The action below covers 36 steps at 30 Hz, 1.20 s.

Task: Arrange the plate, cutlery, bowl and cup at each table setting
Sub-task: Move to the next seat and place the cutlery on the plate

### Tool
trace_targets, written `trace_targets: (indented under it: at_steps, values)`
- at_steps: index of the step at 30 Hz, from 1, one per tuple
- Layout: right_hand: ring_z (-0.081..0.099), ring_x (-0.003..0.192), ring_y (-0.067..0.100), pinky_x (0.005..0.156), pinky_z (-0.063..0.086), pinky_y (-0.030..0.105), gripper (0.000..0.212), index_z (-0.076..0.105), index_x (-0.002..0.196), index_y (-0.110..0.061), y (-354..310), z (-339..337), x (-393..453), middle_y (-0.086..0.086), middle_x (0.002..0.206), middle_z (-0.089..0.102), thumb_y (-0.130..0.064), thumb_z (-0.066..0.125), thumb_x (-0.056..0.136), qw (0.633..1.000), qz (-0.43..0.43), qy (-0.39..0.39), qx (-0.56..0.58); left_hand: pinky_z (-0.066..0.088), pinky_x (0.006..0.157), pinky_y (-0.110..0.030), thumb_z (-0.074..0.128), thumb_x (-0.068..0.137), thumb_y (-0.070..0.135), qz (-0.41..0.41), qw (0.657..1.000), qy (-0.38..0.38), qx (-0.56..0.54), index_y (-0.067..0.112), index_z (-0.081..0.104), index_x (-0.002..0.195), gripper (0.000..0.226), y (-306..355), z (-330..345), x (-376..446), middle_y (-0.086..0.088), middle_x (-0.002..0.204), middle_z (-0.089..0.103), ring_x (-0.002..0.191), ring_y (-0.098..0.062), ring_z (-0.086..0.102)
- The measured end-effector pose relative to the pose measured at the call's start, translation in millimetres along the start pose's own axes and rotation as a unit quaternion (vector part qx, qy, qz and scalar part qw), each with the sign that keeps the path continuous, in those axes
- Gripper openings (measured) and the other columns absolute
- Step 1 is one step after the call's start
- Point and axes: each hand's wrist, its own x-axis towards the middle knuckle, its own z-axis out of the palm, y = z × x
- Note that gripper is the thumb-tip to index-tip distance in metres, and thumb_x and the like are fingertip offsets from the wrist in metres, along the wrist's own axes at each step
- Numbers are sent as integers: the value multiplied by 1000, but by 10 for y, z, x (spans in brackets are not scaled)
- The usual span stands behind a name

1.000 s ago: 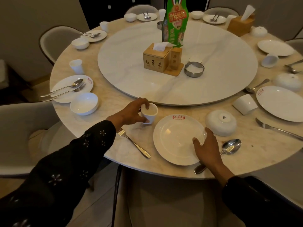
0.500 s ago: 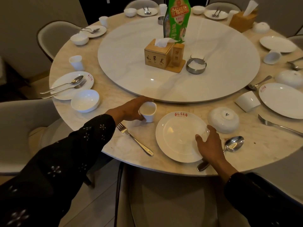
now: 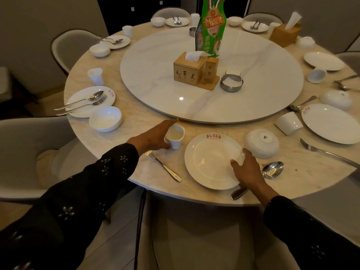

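Observation:
At the near setting a white plate [image 3: 208, 158] with a red logo lies near the table edge. My right hand [image 3: 246, 169] grips its right rim. To the plate's upper left, a small white cup [image 3: 175, 136] stands upright on the table, and my left hand [image 3: 153, 138] is curled around its left side. A fork [image 3: 165, 167] lies left of the plate. A spoon [image 3: 271, 170] lies to the plate's right, its handle partly hidden under my right wrist. An upturned white bowl [image 3: 261, 143] sits at the plate's upper right.
A large lazy Susan [image 3: 253, 98] fills the table's middle, carrying a wooden tissue box [image 3: 188, 72], a green bag [image 3: 211, 26] and a metal ashtray [image 3: 231, 82]. Other settings ring the table; a tipped cup [image 3: 289, 123] and a plate [image 3: 331, 123] lie at right. Chairs surround the table.
My left hand has set the tilted cup down upright, slightly further from me. My right hand stays on the plate's rim.

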Motion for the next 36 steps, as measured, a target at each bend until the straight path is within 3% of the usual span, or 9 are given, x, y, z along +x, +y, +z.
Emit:
trace_targets:
  at_steps: [2,5,8,10,13,18,25,29,36]
  values:
    - [38,135,32,107,35,42,62,26,148,-9,-4,-31,6,15,148,37,-18,57,95,1000,-2,-10,-8,25,115,-33,84,69,9,-22,1000,19,-13,12,13,153,109,36,11,-71,-10,157,23,143,-25,28]
    - [39,134,32,107,36,43,61,27,147,-9,-1,-60,-31,15,147,39,-18,57,94,1000,-4,-10,1,34,109,-36,85,67,11,-101,983,123,-89,9,22,149,103,70,94,-278,-15,150,32,135,-28,38]
    - [40,133,32,106,37,43,61,29,146,-8,6,-90,-87,15,146,39,-18,58,94,1000,-11,-3,8,47,96,-41,81,74,17,-201,938,254,-126,9,43,132,70,136,316,-579,-15,129,49,116,-28,53]
    - [38,134,33,107,35,43,62,28,147,-8,28,-105,-112,16,147,37,-19,59,93,1000,-18,4,14,50,89,-41,76,79,21,-239,915,299,-126,9,52,116,46,217,483,-744,-12,116,56,106,-27,57]
    - [37,135,33,108,34,44,63,28,147,-8,79,-124,-152,17,148,36,-19,60,93,999,-29,22,26,48,92,-42,71,83,30,-307,892,292,-157,12,54,106,34,356,682,-860,-10,112,62,108,-28,58]
    - [41,132,33,105,38,46,60,32,144,-11,179,-118,-262,16,146,40,-18,61,92,997,-29,26,72,37,102,-50,64,85,48,-406,872,243,-124,15,39,134,64,573,900,-883,-8,134,51,126,-31,48]
    - [40,134,29,106,38,43,57,35,142,-17,296,-130,-468,11,148,38,-19,62,92,994,-35,32,99,41,104,-45,47,93,5,-391,875,257,-126,4,26,141,53,603,811,-831,-21,139,39,126,-38,44]
    - [42,132,29,104,39,40,54,36,141,-15,306,-175,-534,10,146,41,-17,60,93,993,-36,34,107,42,101,-41,53,91,4,-433,853,250,-151,0,38,131,43,561,728,-895,-22,136,45,124,-38,48]
    - [41,134,30,105,39,44,56,35,142,-18,327,-180,-516,11,149,38,-19,61,92,993,-31,17,116,46,94,-36,56,91,4,-425,879,185,-113,-4,53,119,30,554,694,-1025,-22,128,54,118,-36,53]
